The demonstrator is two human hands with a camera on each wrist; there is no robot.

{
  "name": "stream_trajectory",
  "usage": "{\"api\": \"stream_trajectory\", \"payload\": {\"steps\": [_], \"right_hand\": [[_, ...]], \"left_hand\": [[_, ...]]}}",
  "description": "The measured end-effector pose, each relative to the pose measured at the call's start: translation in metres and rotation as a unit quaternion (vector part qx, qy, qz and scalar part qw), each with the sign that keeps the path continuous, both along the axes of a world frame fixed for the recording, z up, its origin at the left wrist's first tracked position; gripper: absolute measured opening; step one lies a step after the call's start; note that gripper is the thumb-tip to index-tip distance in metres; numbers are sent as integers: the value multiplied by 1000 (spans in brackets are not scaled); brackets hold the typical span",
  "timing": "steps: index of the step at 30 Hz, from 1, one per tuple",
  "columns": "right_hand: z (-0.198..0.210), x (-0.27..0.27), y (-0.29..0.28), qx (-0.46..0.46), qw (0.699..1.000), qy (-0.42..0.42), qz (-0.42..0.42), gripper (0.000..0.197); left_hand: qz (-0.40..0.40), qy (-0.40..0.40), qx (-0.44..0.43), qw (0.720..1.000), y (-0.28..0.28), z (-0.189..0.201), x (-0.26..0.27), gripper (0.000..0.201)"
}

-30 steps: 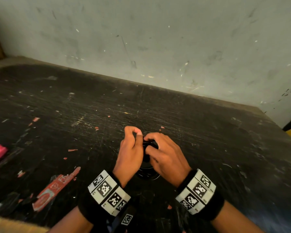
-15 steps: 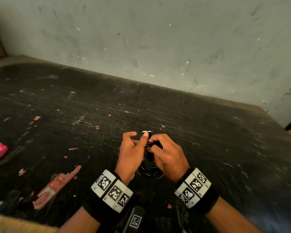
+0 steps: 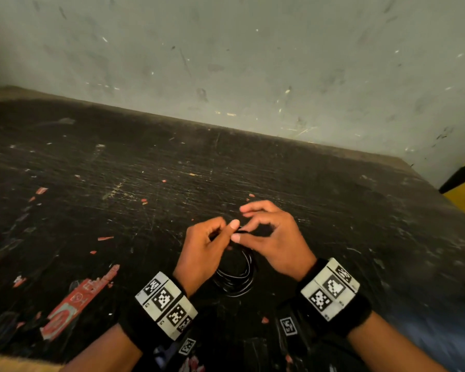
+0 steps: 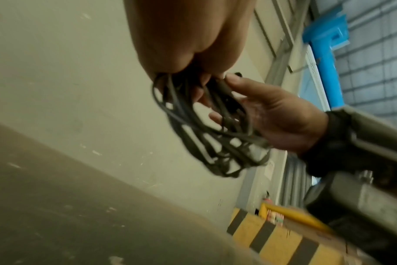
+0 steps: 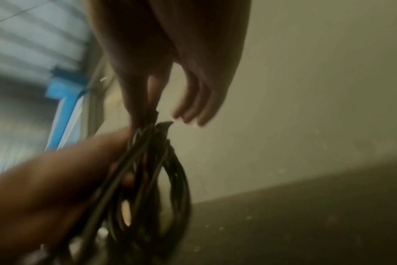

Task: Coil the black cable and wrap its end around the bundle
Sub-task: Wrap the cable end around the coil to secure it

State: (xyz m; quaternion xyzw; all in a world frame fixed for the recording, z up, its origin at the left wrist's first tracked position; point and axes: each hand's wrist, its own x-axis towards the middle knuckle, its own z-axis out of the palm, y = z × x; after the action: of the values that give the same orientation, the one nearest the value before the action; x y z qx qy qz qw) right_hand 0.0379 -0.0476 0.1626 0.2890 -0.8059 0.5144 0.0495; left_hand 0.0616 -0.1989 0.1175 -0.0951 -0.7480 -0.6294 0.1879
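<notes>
Since half a second ago the right hand (image 3: 274,237) has drawn slightly rightward, pinching the thin black rubber cable's end (image 3: 242,232) while the left hand (image 3: 202,248) pinches the coiled bundle (image 3: 236,277) above the scratched black table (image 3: 118,170), suggesting wrapping is under way.
</notes>
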Motion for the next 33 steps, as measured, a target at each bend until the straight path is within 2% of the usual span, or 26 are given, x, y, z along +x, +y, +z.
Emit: {"api": "stream_trajectory", "payload": {"steps": [4,7,9,12,14,17,18,20,22,23,25,27,30,33], "right_hand": [[-1,8,-1,-75,988,-134,13,14],[-3,10,-1,-118,970,-211,-9,26],[-4,10,0,-136,960,-245,-16,30],[-3,10,1,-140,951,-275,-10,23],[-3,8,1,-144,949,-279,-17,23],[-6,5,6,-193,939,-277,-61,24],[-7,3,9,-212,933,-278,-81,24],[-13,-2,17,-227,925,-284,-107,24],[-22,-4,19,-221,919,-305,-114,25],[-28,-4,19,-215,916,-320,-111,26],[-43,-2,16,-203,906,-358,-98,26],[-57,1,15,-195,895,-391,-90,20],[-73,3,11,-184,891,-409,-69,14],[-85,6,-1,-105,915,-388,-29,11]], "left_hand": [[-45,16,-22,999,-2,1,3,30],[-51,40,-53,997,-5,2,2,31],[-51,55,-78,994,-8,2,0,32],[-53,52,-84,994,-6,4,-5,37],[-60,14,-51,997,-4,6,-7,33],[-44,-79,3,996,-4,0,-7,9],[-36,-127,27,991,-6,-6,-7,21],[-58,-244,130,959,-6,-17,-3,27],[-93,-319,250,909,-7,-23,2,15],[-100,-332,312,884,-8,-24,4,11],[-106,-331,413,842,-14,-28,6,18],[-118,-322,462,818,-19,-33,5,22],[-114,-324,446,827,-27,-36,7,24],[-16,-341,381,859,-37,-40,9,21]]}}
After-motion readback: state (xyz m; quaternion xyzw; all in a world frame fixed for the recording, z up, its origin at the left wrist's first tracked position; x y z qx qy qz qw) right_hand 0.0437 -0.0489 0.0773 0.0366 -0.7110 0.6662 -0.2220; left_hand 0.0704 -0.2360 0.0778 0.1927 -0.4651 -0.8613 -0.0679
